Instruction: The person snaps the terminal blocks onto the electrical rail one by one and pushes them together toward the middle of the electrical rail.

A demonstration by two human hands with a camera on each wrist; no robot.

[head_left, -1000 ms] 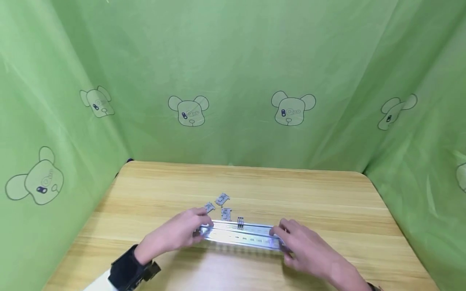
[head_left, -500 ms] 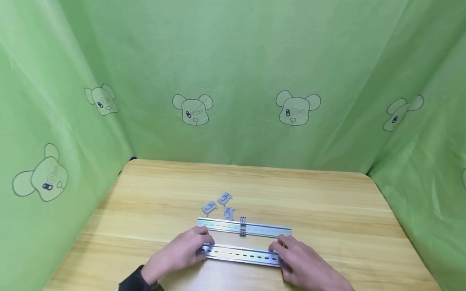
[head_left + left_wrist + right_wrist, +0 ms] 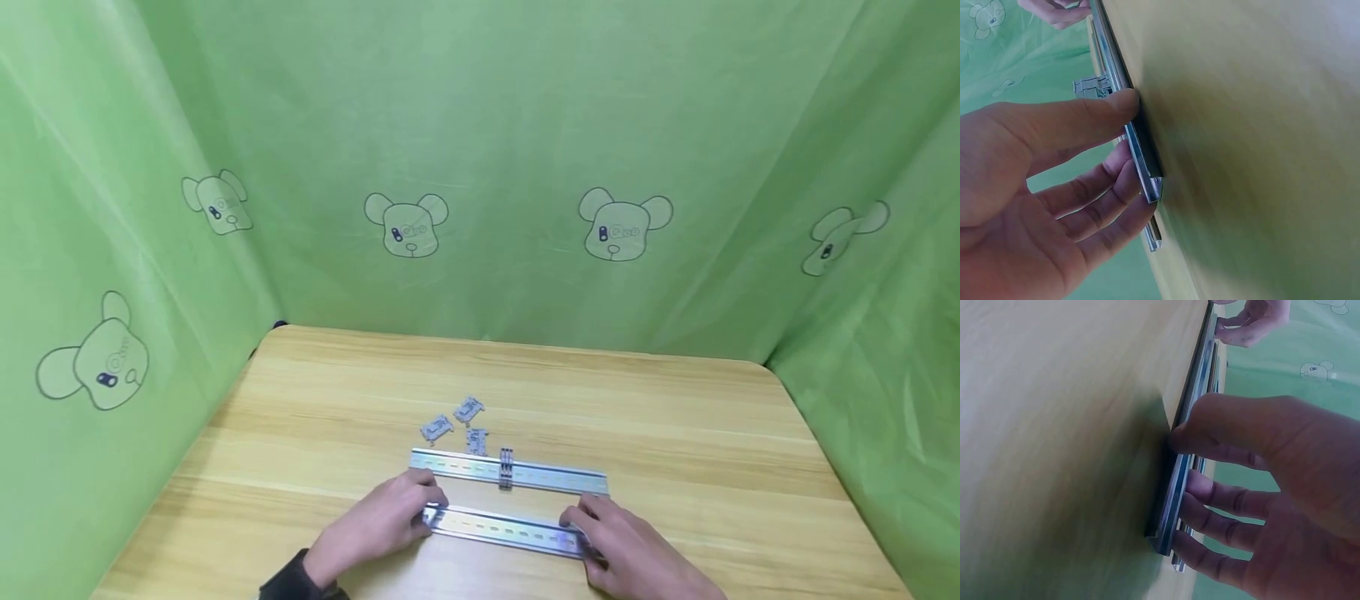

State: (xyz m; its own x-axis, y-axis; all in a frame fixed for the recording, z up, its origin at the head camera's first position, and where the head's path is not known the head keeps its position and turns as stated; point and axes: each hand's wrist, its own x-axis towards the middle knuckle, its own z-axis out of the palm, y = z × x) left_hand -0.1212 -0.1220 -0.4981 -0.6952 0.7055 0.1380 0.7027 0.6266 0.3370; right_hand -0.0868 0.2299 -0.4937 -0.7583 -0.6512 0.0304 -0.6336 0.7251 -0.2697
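A slotted metal DIN rail (image 3: pixel 502 528) lies crosswise on the table, closest to the person. My left hand (image 3: pixel 386 515) pinches its left end, thumb on the near edge and fingers along the far edge in the left wrist view. At the other end, my right hand (image 3: pixel 630 546) grips it the same way, its thumb opposite the fingers in the right wrist view. Just behind, a second DIN rail (image 3: pixel 461 465) runs nearly parallel, carrying a small cluster of grey terminal blocks (image 3: pixel 506 469) near its middle.
Beyond the back rail, to the left of centre, lie 3 loose grey terminal blocks (image 3: pixel 437 427). The wooden table (image 3: pixel 675 400) meets a green curtain (image 3: pixel 510 283) printed with bear heads at its back and sides.
Both hands have brought the front rail toward the person, from overlapping the back rail to a gap in front of it. Over the last half second it has barely moved.
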